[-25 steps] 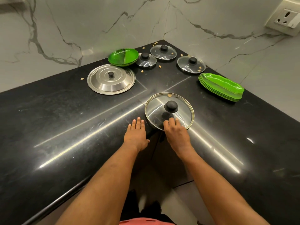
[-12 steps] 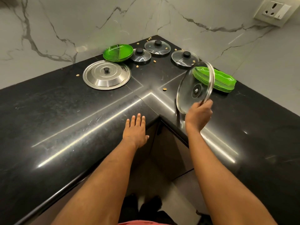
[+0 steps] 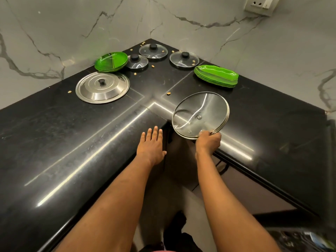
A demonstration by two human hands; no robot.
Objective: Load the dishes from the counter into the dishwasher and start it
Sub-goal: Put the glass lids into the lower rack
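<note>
Lid (image 3: 200, 113) tipped flatter, right hand (image 3: 208, 142) pinching its rim

Grey marble walls (image 3: 54, 33) with dark veins meet in a corner behind a glossy black L-shaped counter (image 3: 54, 142) streaked with reflected light, a white socket (image 3: 260, 4) high on the right, pale floor (image 3: 183, 200) below.
</note>
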